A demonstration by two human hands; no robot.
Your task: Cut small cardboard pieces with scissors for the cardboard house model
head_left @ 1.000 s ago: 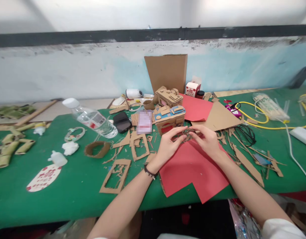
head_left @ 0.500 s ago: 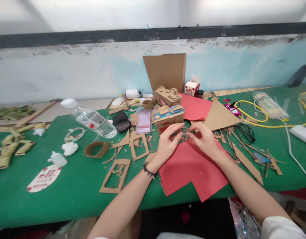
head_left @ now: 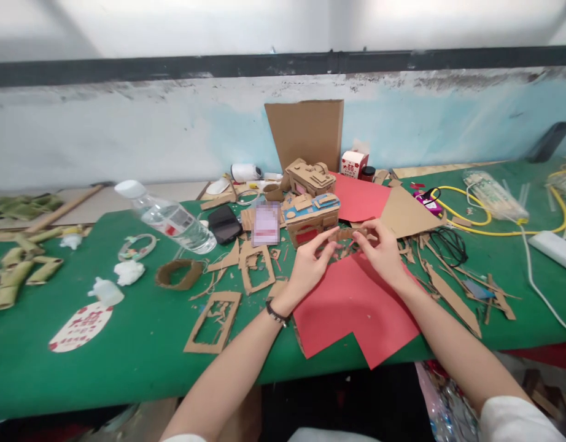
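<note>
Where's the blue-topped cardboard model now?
In the head view, the blue-topped cardboard model stands near centre, just beyond the left hand, in front of the brown cardboard model.

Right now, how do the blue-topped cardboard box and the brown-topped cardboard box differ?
The blue-topped cardboard box stands in front; the brown-topped cardboard box stands behind it. The blue-topped box's front shows red; the brown-topped box's front looks pinkish. Both have raised cardboard pieces on top.

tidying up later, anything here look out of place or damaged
Loose cardboard scraps litter the green tabletop right of the red sheet, looking untidy. The clear bottle appears tilted, though lens distortion may explain that. Nothing looks spilled.
</note>
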